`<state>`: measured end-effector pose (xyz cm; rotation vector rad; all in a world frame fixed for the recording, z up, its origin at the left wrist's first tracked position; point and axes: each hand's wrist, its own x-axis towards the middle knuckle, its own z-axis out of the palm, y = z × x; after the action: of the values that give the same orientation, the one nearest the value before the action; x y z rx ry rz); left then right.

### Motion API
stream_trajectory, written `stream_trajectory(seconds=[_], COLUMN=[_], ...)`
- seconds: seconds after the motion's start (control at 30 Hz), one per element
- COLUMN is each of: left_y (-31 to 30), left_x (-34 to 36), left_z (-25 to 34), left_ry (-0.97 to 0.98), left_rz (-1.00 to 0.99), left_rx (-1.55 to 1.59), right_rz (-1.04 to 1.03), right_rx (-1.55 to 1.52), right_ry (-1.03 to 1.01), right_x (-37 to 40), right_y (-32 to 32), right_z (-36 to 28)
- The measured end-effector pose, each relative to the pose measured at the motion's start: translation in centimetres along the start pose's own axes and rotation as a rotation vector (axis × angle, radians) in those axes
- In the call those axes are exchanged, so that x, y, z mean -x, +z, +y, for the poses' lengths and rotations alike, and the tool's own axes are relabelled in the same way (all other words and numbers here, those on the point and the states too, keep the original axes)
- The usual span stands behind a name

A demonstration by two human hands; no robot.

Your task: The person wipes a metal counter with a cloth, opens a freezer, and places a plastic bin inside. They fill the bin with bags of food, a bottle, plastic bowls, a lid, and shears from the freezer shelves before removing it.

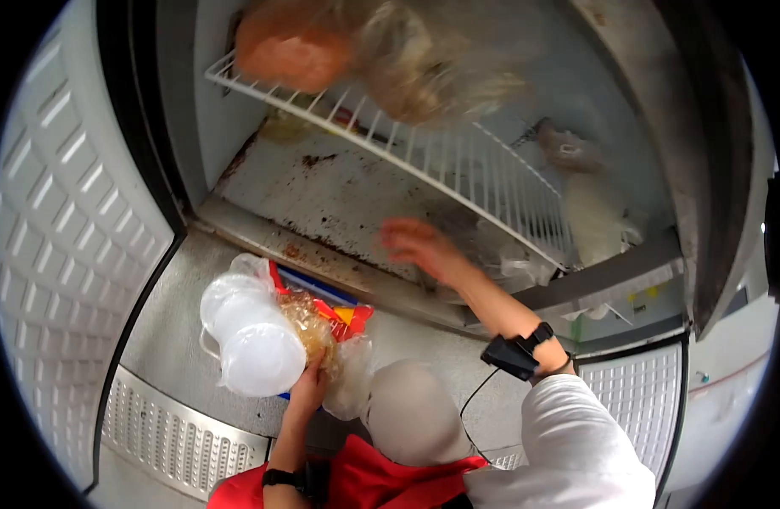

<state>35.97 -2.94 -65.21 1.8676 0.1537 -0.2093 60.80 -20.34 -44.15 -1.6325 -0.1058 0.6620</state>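
My left hand [313,382] is low in front of the open refrigerator, its fingers closed on a clear plastic bag with yellowish-brown contents [309,327]. White plastic tubs [254,339] lie directly to the left of that bag. A red and yellow package [352,318] sticks out behind it, and a cloudy clear bag [349,377] is on its right. My right hand [424,250] reaches over the refrigerator's front sill, slightly blurred, fingers apart and holding nothing. It is below the white wire shelf [390,153], near the stained refrigerator floor [313,182].
On the shelf are a bag with orange contents [292,51] and blurred clear bags [432,68]. More bags [598,216] sit at the compartment's right. An open door with a ridged panel [76,229] stands left. A perforated metal strip [178,433] runs along the floor.
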Motion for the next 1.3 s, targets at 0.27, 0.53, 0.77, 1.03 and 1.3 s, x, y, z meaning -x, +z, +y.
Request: stream_trajectory(seconds=[0.27,0.53,0.77,1.03,1.3], left_y=[0.7,0.4,0.3,0.0,0.4], left_x=[-0.2,-0.8,-0.8,-0.7,-0.5], left_z=[-0.4,-0.1,0.2,0.5,-0.1], left_ry=[-0.018,0.002,-0.045,-0.093,-0.060], left_rz=[0.102,0.146,0.127,0.083,0.103], left_rx=[-0.113,-0.162,-0.144,-0.160,-0.139], right_rz=[0.922,1.078,0.952,0.662,0.277], right_rx=[0.042,0.477,0.780,1.010,0.977], right_ry=[-0.192,-0.144,-0.035,0.182,0.312], right_x=[-15.7,-22.2,-26.3,-24.7,-21.5], right_y=[-17.3,-23.1,-24.7,-26.7,-27.5], right_z=[7.5,7.1,7.1,7.2,6.2])
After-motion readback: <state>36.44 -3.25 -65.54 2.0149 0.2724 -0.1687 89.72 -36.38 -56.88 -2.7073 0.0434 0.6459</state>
